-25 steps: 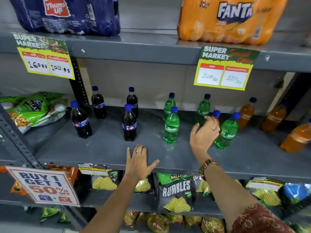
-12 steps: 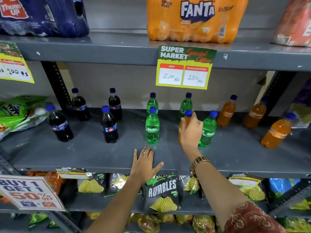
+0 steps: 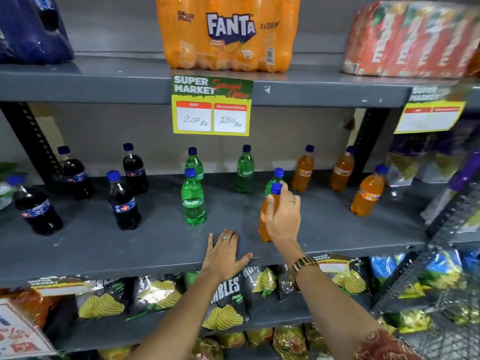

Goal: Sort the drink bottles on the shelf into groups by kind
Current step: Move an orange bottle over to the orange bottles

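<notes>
My right hand (image 3: 283,216) is shut on an orange drink bottle (image 3: 265,227) with a blue cap, held near the front middle of the grey shelf (image 3: 155,245). Right behind it stands a green Sprite bottle (image 3: 273,181), mostly hidden. More Sprite bottles stand at the middle: one in front (image 3: 193,201), one behind it (image 3: 193,162), one further right (image 3: 245,172). Several dark cola bottles stand at the left, such as (image 3: 122,203). Three orange bottles stand at the right (image 3: 302,171), (image 3: 342,171), (image 3: 368,193). My left hand (image 3: 224,252) lies flat and open on the shelf's front edge.
The shelf above carries a Fanta multipack (image 3: 228,35), a dark blue pack (image 3: 31,29) and a red pack (image 3: 413,40). A price tag (image 3: 211,105) hangs from that shelf's edge. Chip bags (image 3: 226,300) fill the shelf below. A black upright (image 3: 368,141) stands at the right.
My right hand has closed on the orange bottle among the Sprite bottles and drawn it forward toward the shelf's front. The view has shifted right. My left hand stays flat on the edge.
</notes>
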A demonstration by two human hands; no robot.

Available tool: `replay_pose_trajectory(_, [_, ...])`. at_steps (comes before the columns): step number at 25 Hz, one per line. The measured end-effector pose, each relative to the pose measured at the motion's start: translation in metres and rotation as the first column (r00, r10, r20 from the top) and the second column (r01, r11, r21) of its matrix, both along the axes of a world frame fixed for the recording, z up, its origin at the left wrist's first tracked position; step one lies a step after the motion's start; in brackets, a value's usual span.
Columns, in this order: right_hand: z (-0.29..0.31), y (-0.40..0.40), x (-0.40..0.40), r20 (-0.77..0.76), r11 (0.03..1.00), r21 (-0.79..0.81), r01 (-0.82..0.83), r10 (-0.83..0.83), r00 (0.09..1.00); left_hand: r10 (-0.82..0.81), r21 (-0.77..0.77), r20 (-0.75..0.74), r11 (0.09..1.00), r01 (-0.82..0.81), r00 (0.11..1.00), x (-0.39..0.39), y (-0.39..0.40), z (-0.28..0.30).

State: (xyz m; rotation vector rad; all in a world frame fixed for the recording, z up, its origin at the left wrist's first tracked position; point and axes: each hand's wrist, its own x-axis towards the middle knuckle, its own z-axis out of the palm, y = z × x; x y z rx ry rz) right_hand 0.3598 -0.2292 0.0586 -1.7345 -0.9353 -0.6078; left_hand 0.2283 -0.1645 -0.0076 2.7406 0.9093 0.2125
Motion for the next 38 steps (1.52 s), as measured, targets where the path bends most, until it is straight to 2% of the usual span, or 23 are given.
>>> replay_pose_trajectory(6, [-0.005,-0.03,0.052,-0.03,0.994,-0.033,0.107,-0.108,0.994,-0.018,-0.01,-0.056,1.0,0.017,0.998,0.034,-0.012,0.002])
replay_pose_trajectory(11, [-0.005,-0.033,0.103,-0.144,0.987,-0.111,0.119,-0.134,0.98,0.029,0.012,-0.083,1.0,-0.028,0.996,0.051,-0.015,-0.001])
replay_pose_trajectory(16, [-0.005,-0.026,0.139,-0.18,0.984,-0.094,0.15,-0.165,0.97,0.055,0.044,-0.063,0.998,-0.052,0.997,0.057,-0.015,-0.005])
replay_pose_trajectory(19, [-0.009,-0.023,0.148,-0.158,0.983,-0.103,0.15,-0.165,0.974,0.063,0.051,-0.037,0.997,-0.061,0.997,0.058,-0.014,-0.006])
replay_pose_trajectory(27, [-0.01,-0.026,0.149,-0.242,0.994,-0.087,0.058,-0.078,0.967,0.07,0.049,-0.025,0.996,-0.068,0.997,0.057,-0.013,-0.009])
replay_pose_trajectory(29, [-0.009,-0.028,0.141,-0.226,0.991,-0.061,0.12,-0.13,0.965,0.068,0.043,-0.018,0.997,-0.067,0.998,0.057,-0.013,-0.009])
replay_pose_trajectory(32, [-0.008,-0.028,0.119,-0.113,0.98,-0.043,0.196,-0.2,0.973,0.055,0.037,-0.026,0.998,-0.054,0.998,0.056,-0.013,-0.007])
replay_pose_trajectory(34, [-0.011,-0.025,0.107,-0.077,0.994,-0.049,0.099,-0.103,0.992,0.048,0.034,-0.043,0.998,-0.046,0.998,0.055,-0.013,-0.005])
replay_pose_trajectory(35, [-0.015,-0.023,0.102,-0.114,0.998,-0.063,0.001,-0.008,0.993,0.049,0.034,-0.051,0.998,-0.047,0.998,0.055,-0.013,-0.004])
replay_pose_trajectory(38, [-0.024,-0.014,0.086,-0.361,0.939,-0.154,-0.306,0.234,0.903,0.059,0.019,-0.053,0.998,-0.058,0.997,0.048,-0.013,-0.003])
